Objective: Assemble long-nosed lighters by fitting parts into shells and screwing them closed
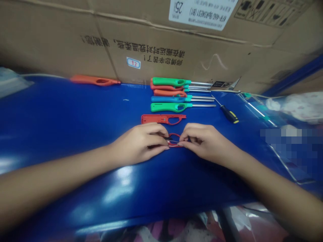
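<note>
My left hand (143,143) and my right hand (202,141) meet over a red plastic lighter shell (174,139) lying on the blue table (75,134). Both hands have their fingers pinched on it, and most of the shell is hidden under the left hand. Just behind lies a second red shell half (163,118), open side up, untouched.
A row of several finished long lighters (176,94) in green, red and blue lies farther back. A black-and-yellow screwdriver (228,113) lies to the right, an orange lighter (94,80) at back left. Cardboard boxes (151,40) wall the far edge.
</note>
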A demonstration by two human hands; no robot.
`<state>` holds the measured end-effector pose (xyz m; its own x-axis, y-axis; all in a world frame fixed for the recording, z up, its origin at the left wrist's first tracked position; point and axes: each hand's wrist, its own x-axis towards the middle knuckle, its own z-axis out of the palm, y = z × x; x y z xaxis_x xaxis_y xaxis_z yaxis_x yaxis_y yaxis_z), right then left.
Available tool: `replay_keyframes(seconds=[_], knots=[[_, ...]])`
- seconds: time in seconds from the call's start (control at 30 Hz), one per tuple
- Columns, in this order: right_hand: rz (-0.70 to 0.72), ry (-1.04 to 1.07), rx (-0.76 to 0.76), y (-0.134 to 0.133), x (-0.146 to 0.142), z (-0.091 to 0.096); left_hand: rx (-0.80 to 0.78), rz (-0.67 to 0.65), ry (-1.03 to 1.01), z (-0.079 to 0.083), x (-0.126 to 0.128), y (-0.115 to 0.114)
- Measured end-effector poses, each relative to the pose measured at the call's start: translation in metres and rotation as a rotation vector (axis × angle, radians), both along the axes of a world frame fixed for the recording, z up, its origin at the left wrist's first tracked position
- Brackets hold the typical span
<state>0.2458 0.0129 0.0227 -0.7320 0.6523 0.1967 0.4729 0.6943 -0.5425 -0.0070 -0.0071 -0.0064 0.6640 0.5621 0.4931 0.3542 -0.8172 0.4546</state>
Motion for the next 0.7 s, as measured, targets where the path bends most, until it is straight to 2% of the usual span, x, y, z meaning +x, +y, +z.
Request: replay_keyframes(seconds=[0.27, 0.5, 0.6, 0.7], knots=[[0.007, 0.009, 0.016, 0.002, 0.002, -0.002, 0.061, 0.052, 0.015, -0.001, 0.000, -0.001], [-0.025, 0.012, 0.017, 0.006, 0.008, -0.005, 0.316, 0.086, 0.131, 0.001, -0.003, -0.005], [-0.027, 0.016, -0.012, 0.008, 0.012, -0.004, 0.313, 0.080, 0.131, 0.000, -0.004, -0.006], [0.036, 0.007, -0.057, 0.009, 0.014, -0.001, 0.312, 0.078, 0.123, 0.000, -0.005, -0.006]])
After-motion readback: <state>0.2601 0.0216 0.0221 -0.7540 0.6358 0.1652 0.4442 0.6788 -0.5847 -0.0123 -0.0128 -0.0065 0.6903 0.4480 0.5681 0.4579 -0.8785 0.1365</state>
